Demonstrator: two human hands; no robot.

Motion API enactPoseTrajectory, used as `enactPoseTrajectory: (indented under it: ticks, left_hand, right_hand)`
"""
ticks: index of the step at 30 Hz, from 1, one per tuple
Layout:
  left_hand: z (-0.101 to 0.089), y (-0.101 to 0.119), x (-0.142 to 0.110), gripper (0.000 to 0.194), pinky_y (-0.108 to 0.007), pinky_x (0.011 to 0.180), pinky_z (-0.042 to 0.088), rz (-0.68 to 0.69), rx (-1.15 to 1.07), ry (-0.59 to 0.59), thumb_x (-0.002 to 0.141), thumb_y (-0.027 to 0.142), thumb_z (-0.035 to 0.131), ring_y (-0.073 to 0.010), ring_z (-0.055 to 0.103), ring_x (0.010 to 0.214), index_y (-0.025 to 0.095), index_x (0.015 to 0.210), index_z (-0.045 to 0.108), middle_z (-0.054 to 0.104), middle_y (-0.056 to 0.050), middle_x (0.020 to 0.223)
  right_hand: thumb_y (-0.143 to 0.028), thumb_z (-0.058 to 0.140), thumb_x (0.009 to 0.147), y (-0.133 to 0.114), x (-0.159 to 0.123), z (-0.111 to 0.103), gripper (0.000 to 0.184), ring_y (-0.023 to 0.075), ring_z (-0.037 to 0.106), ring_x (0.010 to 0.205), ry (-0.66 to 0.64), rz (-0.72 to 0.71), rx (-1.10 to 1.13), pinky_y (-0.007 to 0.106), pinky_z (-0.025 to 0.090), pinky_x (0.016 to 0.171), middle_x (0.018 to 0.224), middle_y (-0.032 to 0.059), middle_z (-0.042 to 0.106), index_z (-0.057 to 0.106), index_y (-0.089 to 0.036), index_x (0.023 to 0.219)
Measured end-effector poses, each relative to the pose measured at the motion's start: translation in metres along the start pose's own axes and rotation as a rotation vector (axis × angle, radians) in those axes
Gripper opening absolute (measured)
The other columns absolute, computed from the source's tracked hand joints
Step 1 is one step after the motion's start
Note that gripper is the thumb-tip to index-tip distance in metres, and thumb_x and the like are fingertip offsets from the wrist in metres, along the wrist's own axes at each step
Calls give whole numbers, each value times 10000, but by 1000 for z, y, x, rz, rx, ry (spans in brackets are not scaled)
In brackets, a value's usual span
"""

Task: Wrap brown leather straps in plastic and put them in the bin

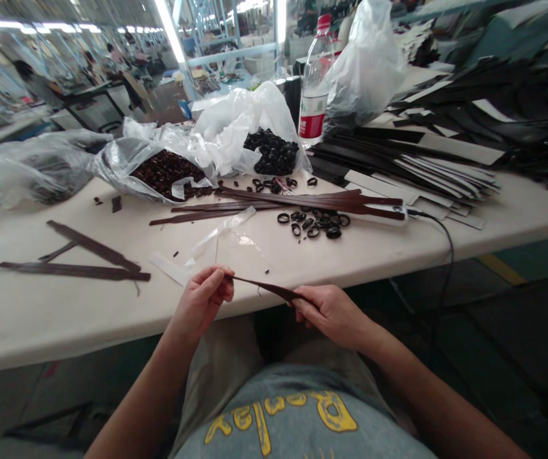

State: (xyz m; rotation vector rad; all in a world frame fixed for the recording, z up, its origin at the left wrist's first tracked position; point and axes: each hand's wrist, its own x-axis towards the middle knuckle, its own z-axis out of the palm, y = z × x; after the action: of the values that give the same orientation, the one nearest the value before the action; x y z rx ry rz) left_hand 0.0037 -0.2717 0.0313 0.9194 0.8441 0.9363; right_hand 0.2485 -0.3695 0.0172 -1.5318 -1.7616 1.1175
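Note:
A dark brown leather strap point(267, 287) is stretched between my two hands at the table's front edge. My left hand point(209, 290) pinches its thin left end between thumb and fingers. The wider right end sits in my right hand point(324, 309), whose fingers are closed around it. A short loose thread hangs from the strap's middle. Beyond my hands lies a pile of similar brown straps point(293, 199), partly over a white device with a cable. Black ring-shaped loops point(319, 222) are scattered in front of that pile. More brown straps point(78, 271) lie to the left.
Plastic bags hold small brown pieces point(169, 175) and black loops point(271, 152) at the back. Behind them stands a bottle point(313, 89) with a red cap. Stacks of black and white strips point(412, 159) cover the right side. A black cable point(448, 255) hangs over the front edge.

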Motion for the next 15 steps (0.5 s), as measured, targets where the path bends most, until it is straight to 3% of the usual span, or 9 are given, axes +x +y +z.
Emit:
enactPoseTrajectory:
  ticks: [5,9,12,15]
  left_hand:
    - [-7,4,-30,192,-275,587,534,-23,296,-192,686,351,828,-178,637,603,175,749,785,693,-77,644]
    - [-6,5,-47,164,-326,678,569,-21,453,-318,692,234,812,-236,698,719,206,853,813,749,-113,763]
    - [-3,3,-52,206,-332,699,574,64,562,-350,730,193,778,-240,712,732,221,931,815,764,-115,794]
    - [-1,2,-50,165,-319,710,574,239,687,-235,784,195,726,-223,708,746,236,915,818,768,-103,825]
  right_hand:
    - [-261,475,970,11,-20,-1,249,210,697,828,303,-194,-276,304,510,747,940,89,752,692,-184,1065]
    - [-280,459,998,16,-32,-2,273,219,696,820,417,-244,-383,315,503,753,924,108,750,691,-164,1082]
    - [-276,459,994,17,-36,-4,262,196,678,775,356,-243,-336,293,478,713,877,90,741,691,-158,1020]
    - [-306,462,980,17,-39,-9,288,135,589,599,80,-146,-168,249,402,575,686,20,669,671,-171,835]
